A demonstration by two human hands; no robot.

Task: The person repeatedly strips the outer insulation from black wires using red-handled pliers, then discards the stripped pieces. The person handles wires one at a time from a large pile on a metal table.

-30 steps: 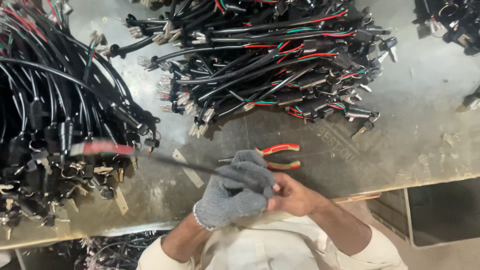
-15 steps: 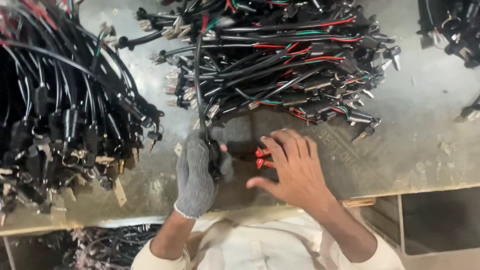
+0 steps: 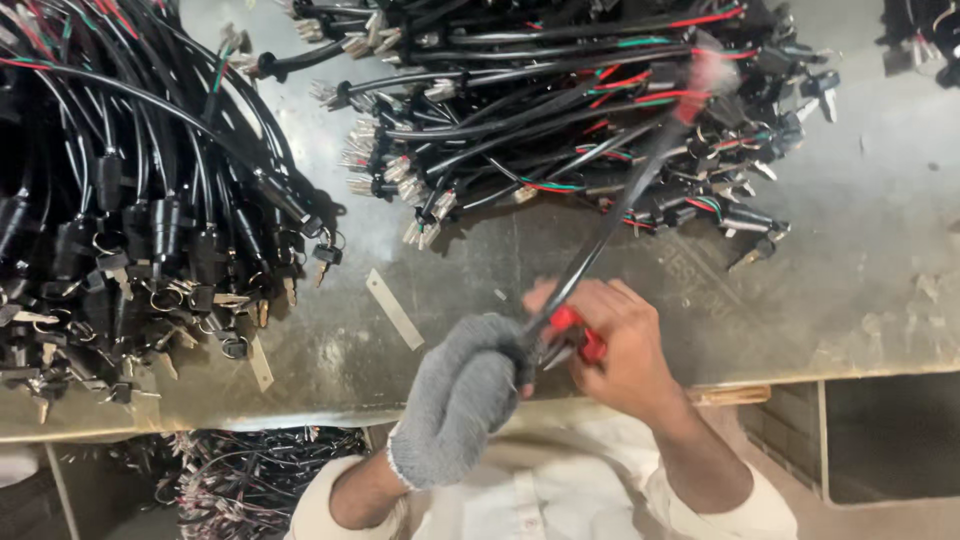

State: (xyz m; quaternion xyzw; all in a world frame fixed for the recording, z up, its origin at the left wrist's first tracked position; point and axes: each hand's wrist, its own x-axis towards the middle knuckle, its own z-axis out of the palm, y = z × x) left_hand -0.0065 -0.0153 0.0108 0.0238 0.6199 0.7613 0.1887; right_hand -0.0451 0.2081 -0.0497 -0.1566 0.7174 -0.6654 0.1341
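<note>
Swung since the earlier frame: black sheathed cable with red-wired end (image 3: 620, 215) now slants up-right over the grey metal bench (image 3: 880, 270) | grey-gloved left hand (image 3: 462, 395) grips its lower end | bare right hand (image 3: 625, 350) clasps red-handled pliers (image 3: 578, 332) beside it.

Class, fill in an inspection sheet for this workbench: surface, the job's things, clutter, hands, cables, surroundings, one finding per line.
Surface: grey workbench, scuffed and stained.
Job's things: black cable with a blurred red end, raised over the bench; red-handled pliers at its lower end.
Clutter: flat metal strips lying loose on the bench.
Hands: gloved left hand grips the cable; bare right hand closed on the pliers.
Cables: one heap of black harnesses at left, another with red and green wires at top.
Surroundings: more wiring below the bench edge.
</note>
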